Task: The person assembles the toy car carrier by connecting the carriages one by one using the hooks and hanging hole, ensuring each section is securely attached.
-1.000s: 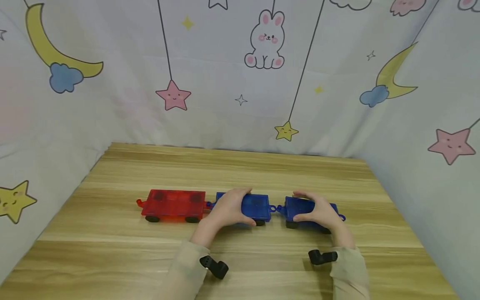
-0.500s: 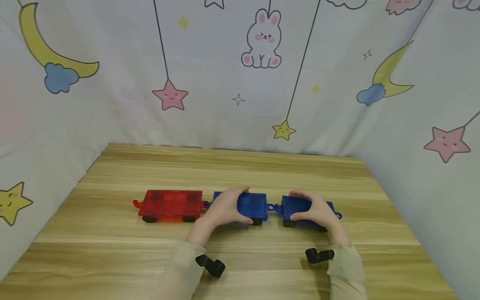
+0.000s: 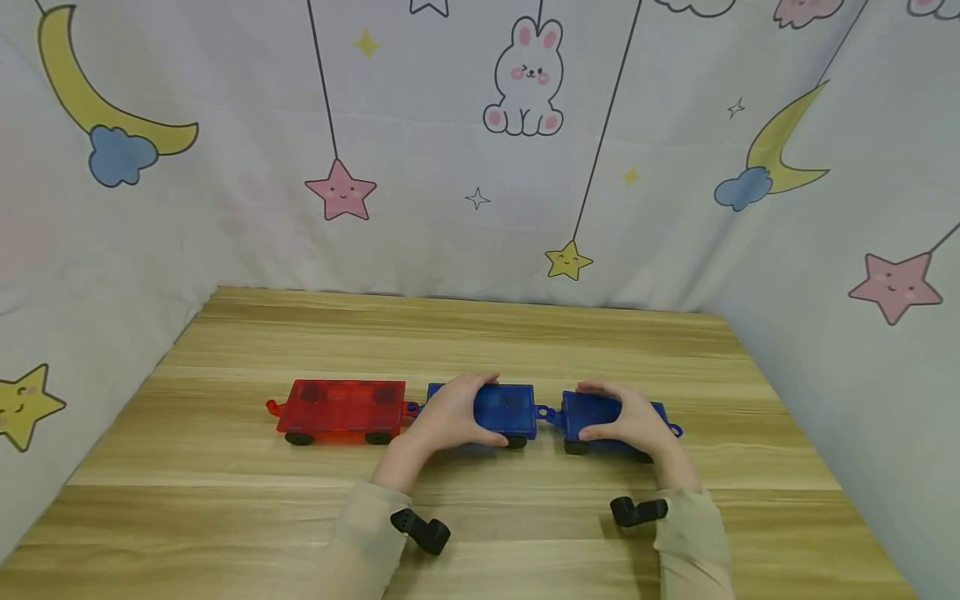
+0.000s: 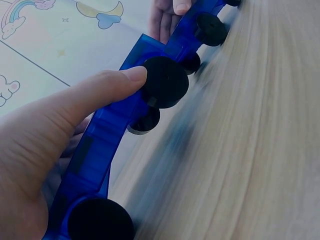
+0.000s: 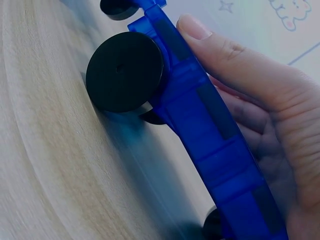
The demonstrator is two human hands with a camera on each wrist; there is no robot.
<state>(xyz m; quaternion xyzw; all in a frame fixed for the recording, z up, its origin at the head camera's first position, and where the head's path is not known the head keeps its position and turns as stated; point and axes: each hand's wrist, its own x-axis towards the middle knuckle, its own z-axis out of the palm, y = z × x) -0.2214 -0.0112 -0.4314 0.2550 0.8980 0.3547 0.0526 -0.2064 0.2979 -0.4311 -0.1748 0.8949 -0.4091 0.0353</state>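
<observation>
Three toy train cars with black wheels form a row across the wooden table. At the left is a red car (image 3: 345,406), its right end meeting the coupling of the middle blue car (image 3: 506,408). My left hand (image 3: 448,414) grips that blue car across its width, thumb on the near side by a wheel (image 4: 165,82). My right hand (image 3: 636,425) holds the other blue car (image 3: 592,408) the same way, thumb along its near side (image 5: 200,115). Between the blue cars, the ring and hook (image 3: 547,413) overlap; whether they are fully linked I cannot tell.
The wooden table (image 3: 480,342) extends around the row. A white cloth (image 3: 420,242) printed with stars, moons and a rabbit hangs behind it and at both sides. Black wrist cameras (image 3: 422,532) sit at both sleeves.
The right blue car has shifted slightly left, so its hook lies closer over the middle car's ring. Both hands keep their hold. The head view has shifted slightly.
</observation>
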